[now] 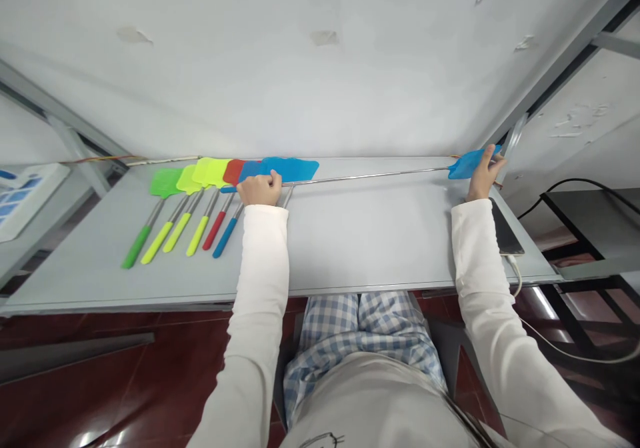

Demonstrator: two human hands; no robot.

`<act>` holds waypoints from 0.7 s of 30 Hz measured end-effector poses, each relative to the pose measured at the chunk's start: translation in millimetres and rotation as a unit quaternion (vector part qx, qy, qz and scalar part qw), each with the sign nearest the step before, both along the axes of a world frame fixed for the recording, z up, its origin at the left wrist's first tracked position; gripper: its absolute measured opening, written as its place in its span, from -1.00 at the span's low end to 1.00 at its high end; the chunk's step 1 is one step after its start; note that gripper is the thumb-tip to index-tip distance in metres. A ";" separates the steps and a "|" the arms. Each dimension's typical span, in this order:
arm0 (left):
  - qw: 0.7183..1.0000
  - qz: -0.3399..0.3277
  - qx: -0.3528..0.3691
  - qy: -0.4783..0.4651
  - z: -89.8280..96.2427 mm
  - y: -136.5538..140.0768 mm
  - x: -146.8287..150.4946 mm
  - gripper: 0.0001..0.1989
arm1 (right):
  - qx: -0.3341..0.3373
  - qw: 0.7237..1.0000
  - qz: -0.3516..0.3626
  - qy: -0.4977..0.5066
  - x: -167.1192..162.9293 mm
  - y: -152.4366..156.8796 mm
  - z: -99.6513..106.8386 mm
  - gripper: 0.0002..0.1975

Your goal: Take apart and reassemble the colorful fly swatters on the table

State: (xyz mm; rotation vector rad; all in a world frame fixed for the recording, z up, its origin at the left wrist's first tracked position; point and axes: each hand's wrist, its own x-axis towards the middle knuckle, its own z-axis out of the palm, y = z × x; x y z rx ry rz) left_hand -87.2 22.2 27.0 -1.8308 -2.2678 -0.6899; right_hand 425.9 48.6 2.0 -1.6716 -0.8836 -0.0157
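Observation:
A telescopic fly swatter with a blue head (463, 165) is held stretched out sideways over the table, its thin metal rod (380, 176) drawn long. My left hand (260, 189) is closed around its blue handle. At the other end, the fingers of my right hand (483, 176) pinch the blue head. Left of and behind my left hand lie several shorter swatters in a fanned row: a green one (166, 182), several yellow ones (210, 171), a red one (214, 231) and blue ones (293, 167). My left hand and sleeve partly cover the blue ones.
The grey table (370, 248) meets a white wall (320, 95) at the back. A dark phone (506, 229) with a white cable (516, 275) lies by my right forearm. Metal frame posts (515, 143) rise at both sides. A white-and-blue box (30, 198) stands far left.

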 end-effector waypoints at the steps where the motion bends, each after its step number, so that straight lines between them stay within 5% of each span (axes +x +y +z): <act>1: 1.000 0.011 -0.001 0.005 -0.6 1.0 -2.1 -0.48 | 0.003 1.000 -0.007 0.000 -0.1 -1.2 0.2 -0.25; 8: 1.000 -0.003 0.011 0.004 -2.7 8.6 24.2 -0.51 | -0.010 0.998 0.023 -0.066 -40.2 -3.8 8.1 -0.15; 16: 1.000 -0.016 0.017 -0.015 -10.0 11.5 36.2 -0.49 | -0.028 0.999 0.039 -0.019 -79.6 -5.4 7.6 -0.43; 19: 1.000 -0.010 0.014 -0.012 -10.2 11.9 31.8 -0.49 | -0.020 0.993 0.031 -0.110 -87.0 -20.9 16.9 -0.45; 21: 1.000 -0.010 0.015 -0.004 -9.8 11.8 31.4 -0.48 | -0.009 0.969 0.093 -0.230 -93.9 -31.4 23.5 -0.47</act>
